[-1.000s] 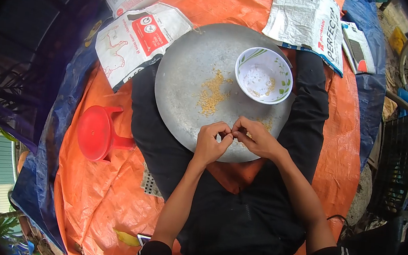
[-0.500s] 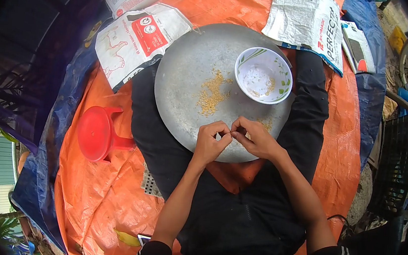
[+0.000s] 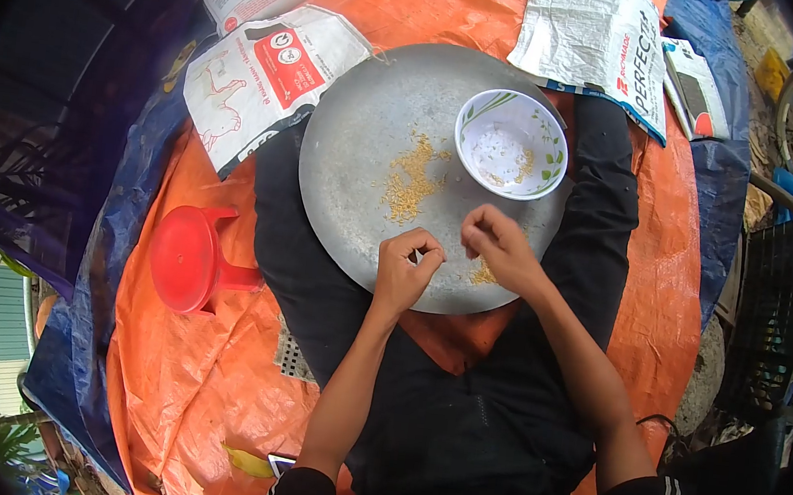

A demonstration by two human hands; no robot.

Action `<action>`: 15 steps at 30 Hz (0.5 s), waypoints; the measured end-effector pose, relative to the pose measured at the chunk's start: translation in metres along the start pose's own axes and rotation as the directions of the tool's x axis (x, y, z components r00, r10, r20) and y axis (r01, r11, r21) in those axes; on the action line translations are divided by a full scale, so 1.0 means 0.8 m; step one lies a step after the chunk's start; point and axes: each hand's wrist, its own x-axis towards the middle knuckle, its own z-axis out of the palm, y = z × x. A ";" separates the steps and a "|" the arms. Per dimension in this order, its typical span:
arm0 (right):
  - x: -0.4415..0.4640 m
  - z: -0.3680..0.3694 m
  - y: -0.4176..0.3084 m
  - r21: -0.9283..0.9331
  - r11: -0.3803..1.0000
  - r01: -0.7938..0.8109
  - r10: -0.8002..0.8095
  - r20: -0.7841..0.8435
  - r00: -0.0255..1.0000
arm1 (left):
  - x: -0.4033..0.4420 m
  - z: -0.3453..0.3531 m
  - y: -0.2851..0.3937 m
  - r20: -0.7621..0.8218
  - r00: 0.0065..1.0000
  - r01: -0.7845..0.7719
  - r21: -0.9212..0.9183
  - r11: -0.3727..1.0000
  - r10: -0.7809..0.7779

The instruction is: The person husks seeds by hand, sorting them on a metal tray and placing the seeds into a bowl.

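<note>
A round grey metal tray (image 3: 349, 146) lies across my legs, with a patch of golden grains (image 3: 411, 186), like unhusked rice, on its middle. Above the tray's near edge my left hand (image 3: 403, 272) is closed, thumb and forefinger pinched together; anything between them is too small to name. My right hand (image 3: 501, 249) is apart from it, just below the bowl, its fingers curled together and slightly blurred, their tips hidden. Under that hand shows a smaller heap of grains (image 3: 482, 275). On the tray's right side stands a white bowl (image 3: 474, 149) with a green leaf pattern, holding some pale and golden grains.
An orange tarp (image 3: 178, 398) covers the ground, with a blue tarp (image 3: 116, 247) around it. A red plastic stool (image 3: 185, 259) lies tipped at left. Printed sacks (image 3: 264, 79) lie at upper left, another sack (image 3: 583, 35) at upper right. A black crate (image 3: 772, 306) stands far right.
My hands have come apart: the right one has moved up and slightly right, toward the bowl. My left hand stays nearly in place, still pinched.
</note>
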 end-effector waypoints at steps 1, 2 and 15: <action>0.003 -0.008 0.003 0.109 0.994 0.010 0.002 -0.108 0.994 | 0.000 0.000 -0.004 -0.030 0.999 0.039 -0.019 0.999 -0.040; 0.005 -0.018 0.003 0.109 0.994 0.009 0.003 -0.108 0.994 | 0.001 0.000 -0.006 -0.031 0.999 0.040 -0.021 0.999 -0.041; 0.005 -0.063 0.001 0.279 0.942 0.184 0.016 -0.588 0.809 | -0.007 0.024 0.006 0.183 0.983 -0.040 0.352 0.935 -0.027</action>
